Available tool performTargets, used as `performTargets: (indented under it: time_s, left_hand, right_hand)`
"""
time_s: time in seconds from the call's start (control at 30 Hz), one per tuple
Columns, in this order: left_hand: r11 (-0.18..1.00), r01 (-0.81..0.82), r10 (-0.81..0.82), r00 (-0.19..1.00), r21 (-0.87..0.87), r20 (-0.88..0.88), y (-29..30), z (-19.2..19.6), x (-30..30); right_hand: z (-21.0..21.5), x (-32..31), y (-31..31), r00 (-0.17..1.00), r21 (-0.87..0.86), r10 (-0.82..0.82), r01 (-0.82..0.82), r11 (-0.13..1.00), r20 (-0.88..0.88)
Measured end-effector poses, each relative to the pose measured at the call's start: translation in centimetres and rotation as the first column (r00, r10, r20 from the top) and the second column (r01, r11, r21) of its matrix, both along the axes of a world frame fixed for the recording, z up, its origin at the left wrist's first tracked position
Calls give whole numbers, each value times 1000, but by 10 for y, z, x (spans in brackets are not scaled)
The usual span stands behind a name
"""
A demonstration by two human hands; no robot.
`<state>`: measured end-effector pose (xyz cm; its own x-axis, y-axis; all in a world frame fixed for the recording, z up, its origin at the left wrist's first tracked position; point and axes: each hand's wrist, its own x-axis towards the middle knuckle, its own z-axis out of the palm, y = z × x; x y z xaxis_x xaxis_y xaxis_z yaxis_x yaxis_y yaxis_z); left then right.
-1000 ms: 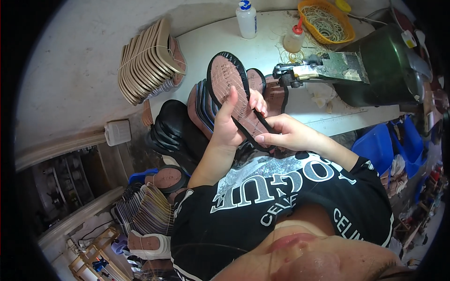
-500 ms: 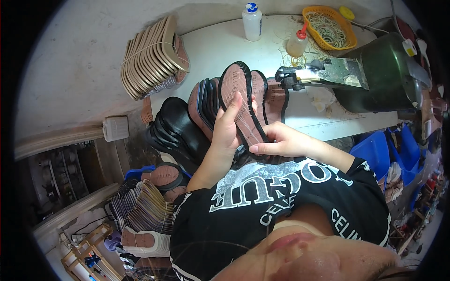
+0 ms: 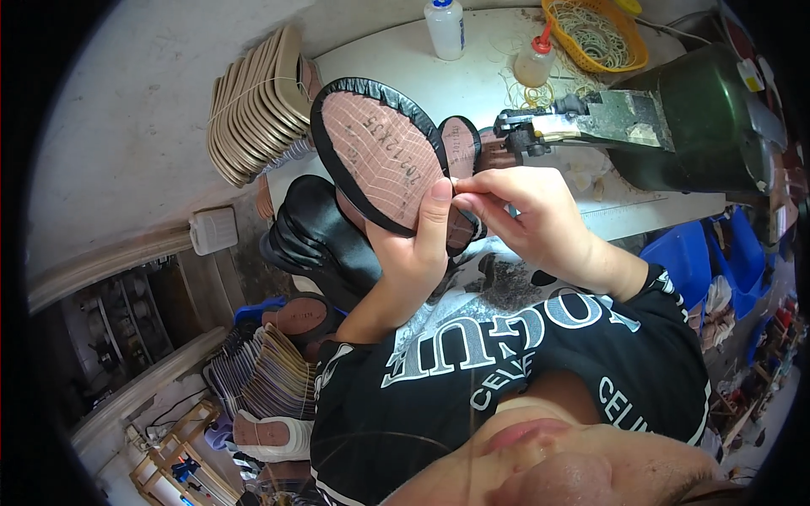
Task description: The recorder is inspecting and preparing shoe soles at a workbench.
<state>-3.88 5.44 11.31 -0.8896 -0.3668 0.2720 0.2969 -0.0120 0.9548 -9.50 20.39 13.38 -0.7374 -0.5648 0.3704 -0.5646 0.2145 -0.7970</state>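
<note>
My left hand (image 3: 415, 253) grips a shoe insole (image 3: 380, 156) and holds it up, its pinkish-brown printed underside showing. A gathered black covering wraps round its rim. My left thumb presses on the underside near the right edge. Right beside that thumb, the fingertips of my right hand (image 3: 536, 215) are pinched together at the insole's edge; what they pinch is too small to make out. Behind my hands, more black-edged insoles (image 3: 461, 145) rest on the table. A pile of black insoles (image 3: 325, 228) lies left of my left wrist.
A green machine (image 3: 692, 126) with a metal arm stands at the right of the white table (image 3: 388, 55). A bundle of beige insoles (image 3: 257, 110), a white bottle (image 3: 445, 32), a red-tipped bottle (image 3: 534, 63) and a yellow basket (image 3: 620, 61) of bands sit at the back.
The insole has come up closer and swung to the left, its wide end now large in view. My right hand has moved from the narrow end to a pinch at the side edge.
</note>
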Motion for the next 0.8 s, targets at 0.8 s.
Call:
performTargets:
  time_s: [0.8]
  left_hand:
    - [981,176,-183,980,81,80,2,2,4]
  right_hand:
    - [-7,-22,6,617,-259,251,-79,963,745]
